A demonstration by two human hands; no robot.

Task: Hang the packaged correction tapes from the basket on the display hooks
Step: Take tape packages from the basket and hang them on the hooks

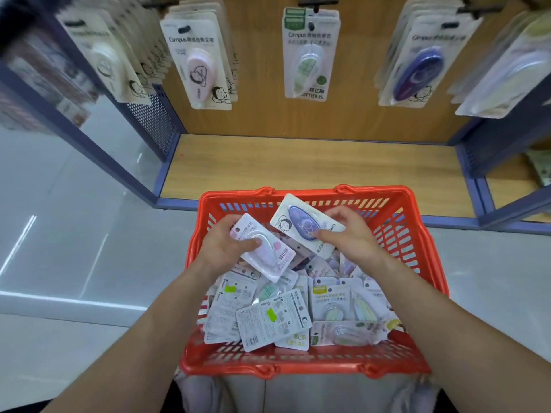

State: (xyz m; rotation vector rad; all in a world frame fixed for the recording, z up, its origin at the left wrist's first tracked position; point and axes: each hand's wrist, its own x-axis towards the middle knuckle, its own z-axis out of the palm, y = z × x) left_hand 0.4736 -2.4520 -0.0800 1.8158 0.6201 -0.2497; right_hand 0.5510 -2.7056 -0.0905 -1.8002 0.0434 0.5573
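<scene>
1. Basket (301, 367) of orange plastic lattice sits low in the middle of the view, in front of a store display, with both forearms reaching in over its near rim.
2. The loose packs (268, 317) of correction tape fill its bottom in a jumbled heap. Some lie face up and others show their printed backs.
3. The left hand (222, 242) holds a pink correction tape pack (269, 256) above the heap, toward the basket's left side. The thumb presses on the clear blister and the fingers are curled behind the card.
4. The right hand (351, 234) grips a purple correction tape pack (298, 222) just beside the pink one, tilted, its far corner up near the basket's back wall. The thumb lies on the front by the blister's lower end and the fingers wrap its right edge.
5. The two held packs are close together; whether they touch cannot be told.
6. On the display above, black hooks (317, 2) carry rows of packs against a wooden back panel (259, 70). From left to right there are a white row (104, 61), a pink row (199, 64), a green row (308, 58), a purple row (417, 67), and a pale, blurred row (507, 73) at the far right.
7. Below the rows lies a wooden shelf (298, 162), framed in blue with a perforated side panel (152, 120).
8. The glossy grey floor (74, 234) spreads to the left.
</scene>
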